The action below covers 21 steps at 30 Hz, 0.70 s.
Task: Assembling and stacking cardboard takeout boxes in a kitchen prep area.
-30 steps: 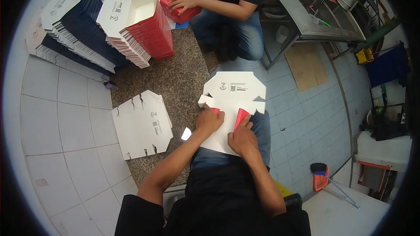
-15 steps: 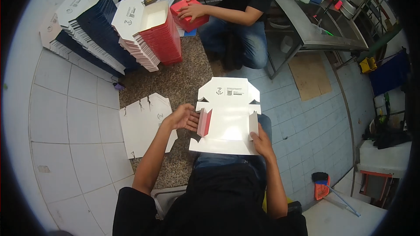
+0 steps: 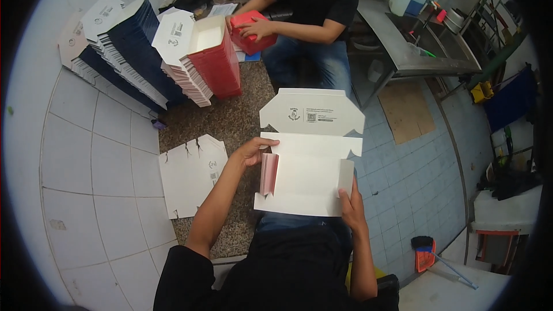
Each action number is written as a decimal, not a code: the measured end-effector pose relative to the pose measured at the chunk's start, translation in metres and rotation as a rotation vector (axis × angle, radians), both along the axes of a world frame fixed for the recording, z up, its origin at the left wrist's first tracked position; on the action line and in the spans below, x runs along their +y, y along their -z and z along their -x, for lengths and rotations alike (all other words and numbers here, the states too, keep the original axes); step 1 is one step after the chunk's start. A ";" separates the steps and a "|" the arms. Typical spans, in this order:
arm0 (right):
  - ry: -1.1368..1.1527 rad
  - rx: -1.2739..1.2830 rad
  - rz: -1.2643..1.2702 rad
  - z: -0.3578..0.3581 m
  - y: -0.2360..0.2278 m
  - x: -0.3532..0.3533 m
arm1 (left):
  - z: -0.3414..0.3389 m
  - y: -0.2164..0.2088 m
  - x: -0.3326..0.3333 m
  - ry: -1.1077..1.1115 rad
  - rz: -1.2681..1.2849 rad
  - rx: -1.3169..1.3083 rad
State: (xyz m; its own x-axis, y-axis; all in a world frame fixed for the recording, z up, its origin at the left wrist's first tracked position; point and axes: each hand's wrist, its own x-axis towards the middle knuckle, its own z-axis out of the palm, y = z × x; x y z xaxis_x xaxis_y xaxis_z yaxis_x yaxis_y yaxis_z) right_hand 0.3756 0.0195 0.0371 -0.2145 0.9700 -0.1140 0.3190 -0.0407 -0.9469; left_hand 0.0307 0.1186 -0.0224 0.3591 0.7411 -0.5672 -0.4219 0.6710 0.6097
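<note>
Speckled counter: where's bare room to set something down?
The counter has a bare patch between the red box stack and the flat white cardboard lying on it. Its far left part is crowded with that stack and navy stacks.

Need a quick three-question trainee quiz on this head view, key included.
1. Which of the wearer's hands has its thumb on the right-side flap of the white carton?
2. True or false: the co-worker is holding a blue box.
3. Which stack stands nearest the co-worker?
A) dark blue
B) red
C) yellow

Key:
1. The right hand.
2. False; the held box is red.
3. B, the red stack.
</note>
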 end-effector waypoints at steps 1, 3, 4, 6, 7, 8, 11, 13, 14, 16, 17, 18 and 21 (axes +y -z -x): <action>-0.004 0.032 -0.005 -0.001 -0.006 0.001 | 0.001 -0.013 0.005 0.022 -0.030 -0.024; -0.014 -0.002 -0.019 0.002 -0.019 0.002 | -0.006 -0.042 0.000 0.031 -0.139 0.122; -0.025 -0.039 -0.013 0.004 -0.023 0.001 | -0.008 -0.052 -0.006 0.036 -0.227 0.265; -0.076 0.070 -0.072 -0.002 -0.023 0.001 | -0.002 -0.063 -0.012 0.042 -0.272 0.248; -0.121 0.167 -0.108 -0.010 -0.023 0.002 | -0.003 -0.072 -0.018 0.051 -0.260 0.266; -0.115 0.167 -0.126 -0.027 -0.012 0.009 | -0.004 -0.079 -0.022 0.061 -0.248 0.284; 0.060 0.538 0.261 -0.048 -0.018 0.032 | -0.010 -0.083 -0.037 0.126 -0.307 0.266; -0.015 0.547 0.276 -0.043 -0.015 0.046 | -0.014 -0.080 -0.043 0.192 -0.319 0.250; -0.088 0.544 0.296 -0.043 -0.016 0.049 | -0.018 -0.079 -0.043 0.255 -0.326 0.223; -0.021 0.494 0.308 -0.035 -0.031 0.050 | -0.023 -0.091 -0.046 0.245 -0.366 0.241; -0.088 0.364 0.305 -0.036 -0.039 0.051 | -0.022 -0.093 -0.047 0.249 -0.406 0.288; -0.159 0.233 0.298 -0.035 -0.046 0.053 | -0.021 -0.095 -0.047 0.246 -0.450 0.337; -0.133 0.234 0.190 -0.018 -0.060 0.043 | -0.023 -0.090 -0.045 0.302 -0.424 0.531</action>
State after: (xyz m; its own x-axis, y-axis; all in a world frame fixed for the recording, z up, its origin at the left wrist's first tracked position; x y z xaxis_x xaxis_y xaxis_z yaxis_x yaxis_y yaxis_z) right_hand 0.3936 0.0623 0.0975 -0.3797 0.8977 -0.2234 0.1084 -0.1966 -0.9745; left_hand 0.0533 0.0738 0.0678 0.3393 0.8476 -0.4080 0.1673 0.3725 0.9128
